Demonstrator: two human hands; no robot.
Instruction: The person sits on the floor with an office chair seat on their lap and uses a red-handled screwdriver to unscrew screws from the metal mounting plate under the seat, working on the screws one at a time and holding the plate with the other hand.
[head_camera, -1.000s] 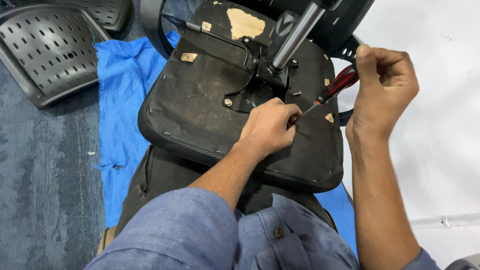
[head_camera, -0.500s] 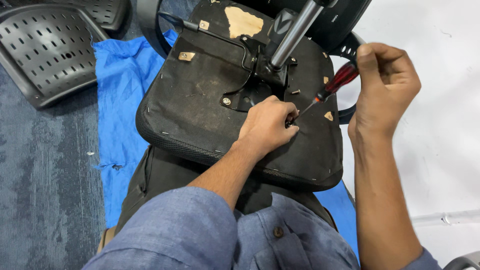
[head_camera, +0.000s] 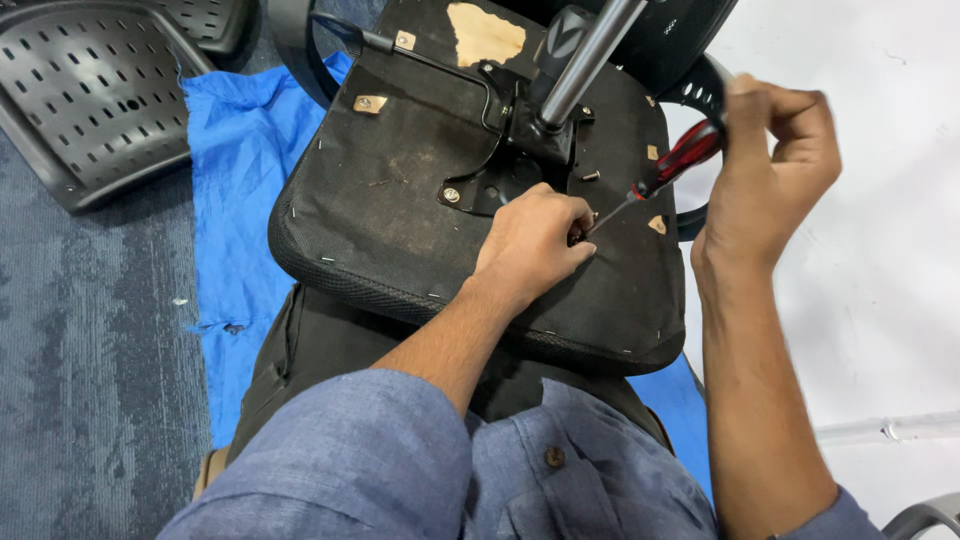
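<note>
From the head view I see my left hand (head_camera: 535, 240) lying knuckles-up on the upturned seat (head_camera: 400, 220), fingers curled together and pinched around the screwdriver (head_camera: 655, 180) tip at about 3 o'clock of the hand; what sits under the fingertips I cannot tell. My right hand (head_camera: 770, 175) is at 3 o'clock of the seat, fingers closed on the red handle, the shaft slanting down toward 8 o'clock into the left hand. The metal plate (head_camera: 490, 185) with the gas cylinder (head_camera: 590, 55) stands at 12 o'clock of the left hand. The seat lies across my lap over a blue cloth (head_camera: 235, 200); a perforated chair back (head_camera: 90, 90) is at 10 o'clock.

Against half a second ago, the right hand holds the handle a touch higher and the shaft slants slightly steeper; the left hand has not moved.
</note>
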